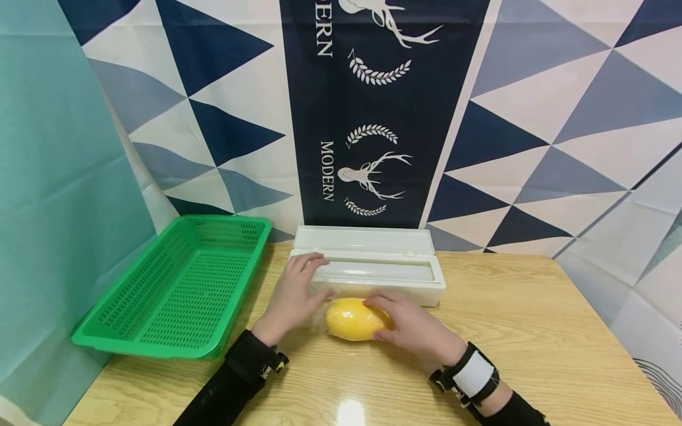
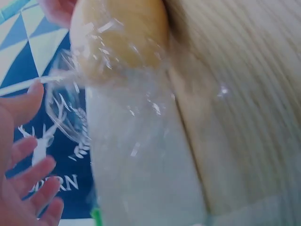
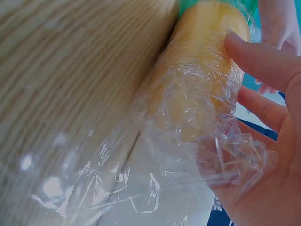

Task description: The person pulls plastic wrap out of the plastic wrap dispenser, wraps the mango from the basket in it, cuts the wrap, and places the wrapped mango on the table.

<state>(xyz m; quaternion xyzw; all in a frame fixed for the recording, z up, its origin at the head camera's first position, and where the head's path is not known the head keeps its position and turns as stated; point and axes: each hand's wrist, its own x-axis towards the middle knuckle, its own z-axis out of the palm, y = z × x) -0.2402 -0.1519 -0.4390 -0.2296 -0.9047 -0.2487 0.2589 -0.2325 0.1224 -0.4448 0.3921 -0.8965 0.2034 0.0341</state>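
A smooth oval yellow fruit [image 1: 351,319] lies on the table in front of a long white cling film box [image 1: 373,289], wrapped in clear cling film [image 3: 178,103] that sticks out loosely at its ends. My right hand [image 1: 412,325] holds the fruit's right end, thumb on the near side and fingers on the far side. Beside the left end is my left hand [image 1: 295,290], its thumb by the film and its fingers spread over the box's left end. In the left wrist view those fingers [image 2: 35,181] are apart and hold nothing.
The box's lid [image 1: 364,239] stands open against the patterned backdrop [image 1: 240,118], with a white roll [image 1: 373,271] inside. A green plastic basket [image 1: 197,302] sits to the left on the wooden table [image 1: 522,331].
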